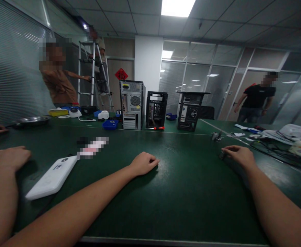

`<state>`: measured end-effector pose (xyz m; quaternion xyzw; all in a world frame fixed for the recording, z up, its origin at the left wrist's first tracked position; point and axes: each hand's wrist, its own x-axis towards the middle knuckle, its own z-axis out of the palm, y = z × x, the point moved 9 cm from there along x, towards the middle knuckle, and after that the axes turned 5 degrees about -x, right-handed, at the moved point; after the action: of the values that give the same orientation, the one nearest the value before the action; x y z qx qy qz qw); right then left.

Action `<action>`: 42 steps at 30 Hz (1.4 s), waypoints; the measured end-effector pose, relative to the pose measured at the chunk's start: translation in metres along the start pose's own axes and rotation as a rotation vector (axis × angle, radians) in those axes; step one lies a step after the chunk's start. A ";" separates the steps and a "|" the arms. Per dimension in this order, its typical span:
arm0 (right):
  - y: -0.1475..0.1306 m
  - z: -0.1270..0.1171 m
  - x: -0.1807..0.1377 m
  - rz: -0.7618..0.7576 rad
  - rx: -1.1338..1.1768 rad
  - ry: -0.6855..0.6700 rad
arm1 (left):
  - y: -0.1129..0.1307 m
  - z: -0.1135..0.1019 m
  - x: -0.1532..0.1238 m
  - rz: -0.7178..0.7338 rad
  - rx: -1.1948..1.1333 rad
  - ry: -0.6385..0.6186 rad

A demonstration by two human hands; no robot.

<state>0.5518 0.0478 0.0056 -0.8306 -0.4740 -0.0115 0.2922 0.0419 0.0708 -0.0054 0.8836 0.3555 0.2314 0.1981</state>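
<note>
My left hand (pixel 143 164) rests on the green table (pixel 186 192) near the middle, its fingers curled in and nothing showing in them. Farther right, my right hand (pixel 239 157) pinches a small dark piece (pixel 222 155) between thumb and fingers, low at the tabletop; its exact kind is too small to tell. Just beyond that hand stand a small grey metal part (pixel 214 137) and a thin upright one (pixel 219 136). To the left of my left forearm lies a white phone-shaped device (pixel 54 176), with a blurred-out patch at its far end.
Another person's hand (pixel 11 157) and forearm lie at the left. Computer cases (pixel 132 103) stand at the back, beside a blue tray (pixel 110 124) and a red-handled screwdriver (pixel 159 128). Cables (pixel 271 151) and a white helmet-like object (pixel 291 132) lie right. People stand around a ladder (pixel 92 75).
</note>
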 end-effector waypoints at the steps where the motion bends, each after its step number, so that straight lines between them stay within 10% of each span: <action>1: -0.001 -0.001 -0.001 -0.001 0.001 0.000 | 0.000 0.000 0.000 0.000 0.001 0.001; 42: -0.019 0.018 0.013 -0.181 -0.202 -0.088 | -0.003 0.004 0.003 0.028 0.012 0.008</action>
<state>0.5392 0.0735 0.0036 -0.8093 -0.5558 -0.0490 0.1836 0.0441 0.0742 -0.0094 0.8888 0.3451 0.2355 0.1883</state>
